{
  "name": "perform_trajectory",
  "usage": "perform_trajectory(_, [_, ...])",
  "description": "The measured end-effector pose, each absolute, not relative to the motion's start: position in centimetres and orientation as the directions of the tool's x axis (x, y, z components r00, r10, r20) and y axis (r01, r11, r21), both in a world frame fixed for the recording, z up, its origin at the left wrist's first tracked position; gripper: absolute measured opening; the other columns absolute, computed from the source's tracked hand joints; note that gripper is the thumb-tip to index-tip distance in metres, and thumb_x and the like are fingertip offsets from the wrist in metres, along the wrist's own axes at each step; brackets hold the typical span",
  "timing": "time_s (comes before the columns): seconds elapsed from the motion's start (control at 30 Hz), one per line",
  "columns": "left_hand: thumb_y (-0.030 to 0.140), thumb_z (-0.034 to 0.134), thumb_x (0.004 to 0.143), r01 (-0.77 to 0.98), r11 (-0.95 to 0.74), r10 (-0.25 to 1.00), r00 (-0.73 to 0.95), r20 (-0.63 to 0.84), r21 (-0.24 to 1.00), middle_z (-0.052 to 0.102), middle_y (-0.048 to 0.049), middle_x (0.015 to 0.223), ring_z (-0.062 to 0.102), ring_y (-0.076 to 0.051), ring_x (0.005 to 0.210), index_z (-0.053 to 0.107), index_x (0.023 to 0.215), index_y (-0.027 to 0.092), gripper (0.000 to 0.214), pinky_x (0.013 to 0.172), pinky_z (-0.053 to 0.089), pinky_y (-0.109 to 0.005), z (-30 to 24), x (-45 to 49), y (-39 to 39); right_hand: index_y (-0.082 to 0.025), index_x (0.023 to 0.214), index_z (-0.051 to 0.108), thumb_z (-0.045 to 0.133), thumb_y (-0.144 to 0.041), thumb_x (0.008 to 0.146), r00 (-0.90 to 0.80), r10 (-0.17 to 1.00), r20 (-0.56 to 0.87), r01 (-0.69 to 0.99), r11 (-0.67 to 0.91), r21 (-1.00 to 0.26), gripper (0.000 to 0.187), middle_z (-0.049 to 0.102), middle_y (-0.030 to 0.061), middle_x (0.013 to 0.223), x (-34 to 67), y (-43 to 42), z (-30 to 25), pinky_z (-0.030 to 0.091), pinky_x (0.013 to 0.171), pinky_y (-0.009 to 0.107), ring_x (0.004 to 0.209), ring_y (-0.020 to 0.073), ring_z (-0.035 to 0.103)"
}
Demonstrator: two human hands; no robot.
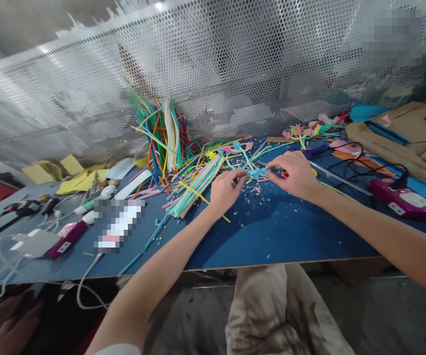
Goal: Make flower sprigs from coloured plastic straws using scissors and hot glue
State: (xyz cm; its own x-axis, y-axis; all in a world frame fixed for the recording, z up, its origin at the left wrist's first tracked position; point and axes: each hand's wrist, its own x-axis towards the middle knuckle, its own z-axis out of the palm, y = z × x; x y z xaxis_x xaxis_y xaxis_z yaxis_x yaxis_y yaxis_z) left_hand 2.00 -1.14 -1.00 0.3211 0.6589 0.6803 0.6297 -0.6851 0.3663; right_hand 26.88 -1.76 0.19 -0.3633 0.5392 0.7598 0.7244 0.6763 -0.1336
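Note:
My left hand (228,191) and my right hand (295,172) are pinched on either end of a light-blue frilly piece (257,173), held low over the blue table. It looks like a cut leaf or flower of soft strip; its exact kind cannot be made out. Just beyond it lie thin stems with small pink and blue flower-like shapes (249,146). By my left hand rests a bundle of pastel straw-like strips (194,190), with a yellow strip (194,191) across it. Tiny coloured scraps (252,195) are scattered beneath and around both hands.
A thick bunch of coloured strips (170,133) stands against the perforated metal panel (235,64). Purple power blocks (401,197) with cables lie on both sides. A blurred-out phone-like thing (120,227) lies left, near yellow sheets (78,182). Another person's hands (11,323) show at lower left.

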Motion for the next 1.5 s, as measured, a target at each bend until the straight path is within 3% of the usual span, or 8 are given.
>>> perform_trajectory(0.2, [0.035,0.062,0.098,0.649,-0.684,0.653,0.339,0.678,0.334,0.074,-0.0021,0.082,0.063,-0.014,0.075,0.076,0.106,0.023,0.020,0.075,0.052,-0.028,-1.1,1.9,-1.0,-0.027,0.101,0.066,0.059,-0.035,0.098,-0.390,0.528,0.755,0.717,0.688,-0.111,0.011,0.076,0.0006,0.099,26.9,-1.9,0.3,0.039,0.088,0.041,0.093,0.0219,0.064])
perform_trajectory(0.37, [0.035,0.062,0.098,0.669,-0.667,0.664,0.334,0.669,0.328,0.074,-0.0013,0.082,0.063,-0.014,0.074,0.076,0.106,0.024,0.020,0.075,0.051,-0.028,-1.0,2.0,-1.1,-0.025,0.103,0.066,0.065,-0.037,0.093,-0.397,0.508,0.765,0.685,0.718,-0.122,0.017,0.075,0.0024,0.102,26.9,-2.3,0.4,0.040,0.086,0.041,0.093,0.0226,0.064])
perform_trajectory(0.73, [0.038,0.063,0.097,0.711,-0.589,0.734,0.271,0.622,0.385,0.079,0.0009,0.092,0.072,-0.014,0.075,0.078,0.106,0.028,0.020,0.072,0.053,-0.026,-0.8,2.2,-1.8,-0.025,0.093,0.068,0.056,-0.037,0.099,-0.339,0.524,0.781,0.702,0.694,-0.160,0.017,0.075,0.0018,0.097,27.1,-1.3,-0.3,0.039,0.083,0.039,0.090,0.0212,0.062])
perform_trajectory(1.07, [0.038,0.064,0.096,0.697,-0.605,0.716,0.267,0.645,0.383,0.080,0.0024,0.092,0.072,-0.013,0.071,0.078,0.105,0.029,0.018,0.068,0.052,-0.026,-0.7,2.1,-1.7,-0.028,0.094,0.069,0.054,-0.041,0.101,-0.321,0.562,0.763,0.734,0.656,-0.174,0.021,0.076,0.0016,0.098,26.8,-1.8,-0.1,0.039,0.085,0.043,0.093,0.0233,0.060])
perform_trajectory(1.27, [0.040,0.062,0.097,0.704,-0.611,0.718,0.299,0.629,0.362,0.079,0.0019,0.087,0.072,-0.014,0.073,0.077,0.105,0.029,0.020,0.070,0.052,-0.026,-1.2,1.9,-1.2,-0.026,0.101,0.068,0.060,-0.044,0.094,-0.309,0.566,0.764,0.707,0.674,-0.214,0.021,0.073,0.0048,0.100,27.6,-1.9,0.9,0.043,0.088,0.043,0.092,0.0246,0.063])
perform_trajectory(1.4, [0.040,0.060,0.099,0.698,-0.619,0.715,0.310,0.626,0.361,0.079,0.0014,0.089,0.072,-0.013,0.075,0.076,0.105,0.027,0.021,0.070,0.052,-0.025,-1.2,1.7,-0.9,-0.022,0.104,0.070,0.057,-0.040,0.092,-0.223,0.638,0.737,0.792,0.559,-0.244,0.025,0.071,0.0085,0.099,30.6,-0.3,1.6,0.046,0.090,0.043,0.096,0.0273,0.063])
perform_trajectory(1.5, [0.038,0.060,0.099,0.707,-0.624,0.700,0.318,0.639,0.333,0.078,0.0009,0.091,0.069,-0.013,0.072,0.076,0.105,0.026,0.021,0.070,0.050,-0.025,-1.0,1.6,-0.7,-0.022,0.095,0.072,0.057,-0.045,0.091,-0.180,0.783,0.595,0.899,0.376,-0.224,0.028,0.071,0.0114,0.105,33.8,1.7,1.5,0.048,0.087,0.043,0.104,0.0312,0.062])
